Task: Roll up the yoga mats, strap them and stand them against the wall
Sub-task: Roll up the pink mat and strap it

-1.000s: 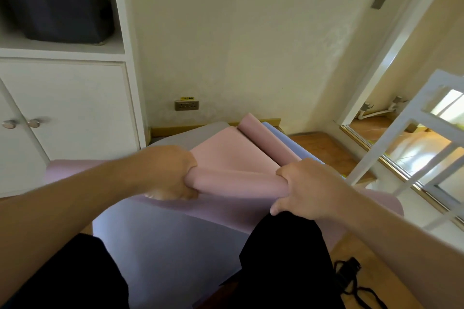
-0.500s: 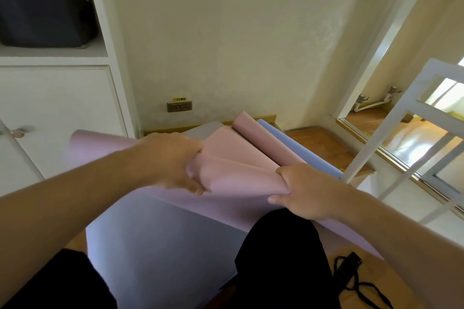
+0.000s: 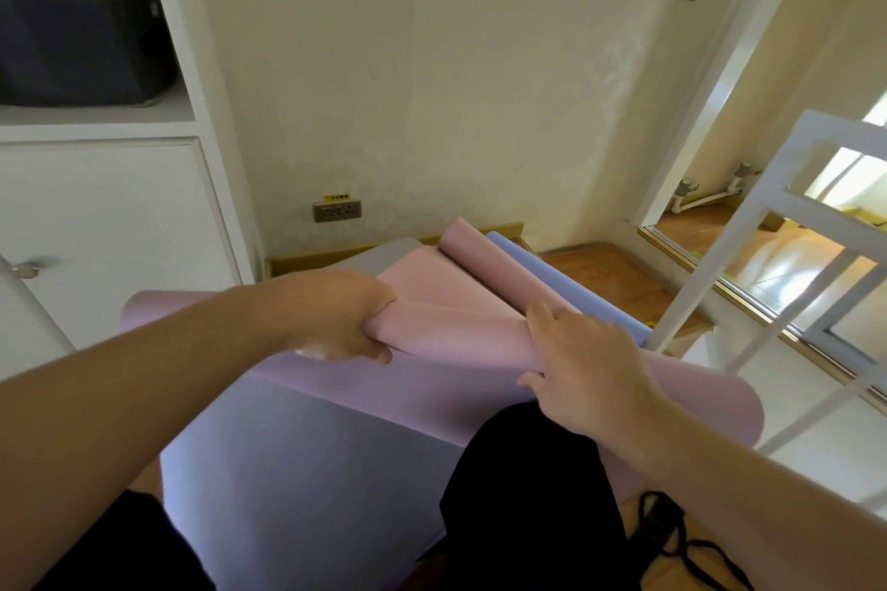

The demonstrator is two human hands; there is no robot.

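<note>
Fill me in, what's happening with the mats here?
A person kneels on the floor and is rolling up a pink yoga mat. The left hand grips the roll near one end; the right hand is curled over it further along. The roll is small, with most of the mat unrolled toward the wall. It lies over a grey-blue mat spread flat. A black strap lies on the wood floor, unused. Nothing stands against the wall yet.

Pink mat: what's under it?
The pink mat, gripped by both hands, lies over a grey-blue mat spread on the floor. A blue strip shows alongside. Anything beneath is covered.
</note>
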